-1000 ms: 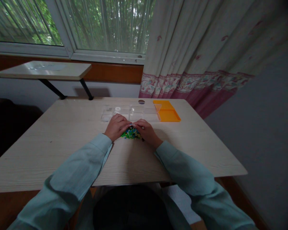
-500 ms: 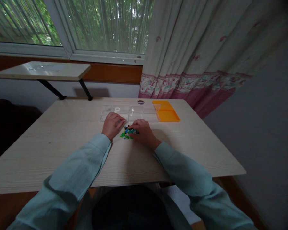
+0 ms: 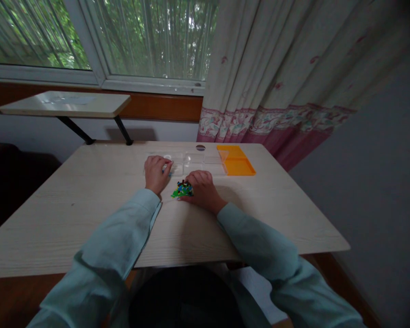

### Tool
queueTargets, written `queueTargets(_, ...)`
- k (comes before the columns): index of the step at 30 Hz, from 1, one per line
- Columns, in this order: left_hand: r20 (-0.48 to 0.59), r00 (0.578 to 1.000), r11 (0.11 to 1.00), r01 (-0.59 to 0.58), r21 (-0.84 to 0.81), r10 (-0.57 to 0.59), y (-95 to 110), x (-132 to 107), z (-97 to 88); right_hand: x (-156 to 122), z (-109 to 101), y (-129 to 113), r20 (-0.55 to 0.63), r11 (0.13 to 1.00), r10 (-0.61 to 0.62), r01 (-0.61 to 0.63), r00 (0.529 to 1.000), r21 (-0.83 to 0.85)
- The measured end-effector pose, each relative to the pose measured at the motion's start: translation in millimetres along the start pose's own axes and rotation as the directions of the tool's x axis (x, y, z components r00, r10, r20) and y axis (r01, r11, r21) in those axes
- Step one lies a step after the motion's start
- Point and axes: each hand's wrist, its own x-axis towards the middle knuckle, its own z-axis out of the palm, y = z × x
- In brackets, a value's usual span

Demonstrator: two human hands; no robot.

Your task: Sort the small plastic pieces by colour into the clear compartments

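A small pile of tiny toy-like pieces (image 3: 182, 189), green, blue, yellow and dark, lies on the table. My right hand (image 3: 205, 190) curves around its right side, thumb and fingers apart and touching the edge. Over the left front part of a clear plastic compartment box (image 3: 210, 169) is my left hand (image 3: 155, 175), its thumb and fingertips drawn together. What they pinch, if anything, is too small to make out. A bit of blue (image 3: 170, 174) shows just below those fingertips. The hand hides the box's left end.
Against the box's right end lies an orange tray (image 3: 241, 167) with a divider. A round dark disc (image 3: 200, 147) sits behind the box. At the back left, a raised shelf (image 3: 71, 109) stands on black legs, and a curtain (image 3: 259, 91) hangs behind the table.
My left hand has moved left, away from the pile and over the box's left part. My right hand stays by the pile with its thumb shifted slightly toward the front.
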Motion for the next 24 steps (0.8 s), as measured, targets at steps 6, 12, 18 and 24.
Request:
queueTargets(6,-0.030,1.000,1.000,0.008,0.005,-0.008,2,1,1.2,4,-2,15,-0.043,0.997,-0.064,0.065,0.997,0.033)
queueTargets(12,-0.035,0.999,1.000,-0.006,0.006,0.006,-3,1,-1.5,2,-8,38,-0.150,0.991,0.097,-0.083,0.984,0.101)
queueTargets(18,-0.017,1.000,1.000,-0.014,0.024,0.014,-9,-1,-4.8,-1,-3,72,-0.152,0.975,0.172,-0.147,0.973,0.167)
queueTargets(24,0.022,1.000,1.000,-0.021,0.022,0.021,-11,-6,-8.1,-2,-3,68,-0.003,0.962,-0.099,0.097,0.995,0.257)
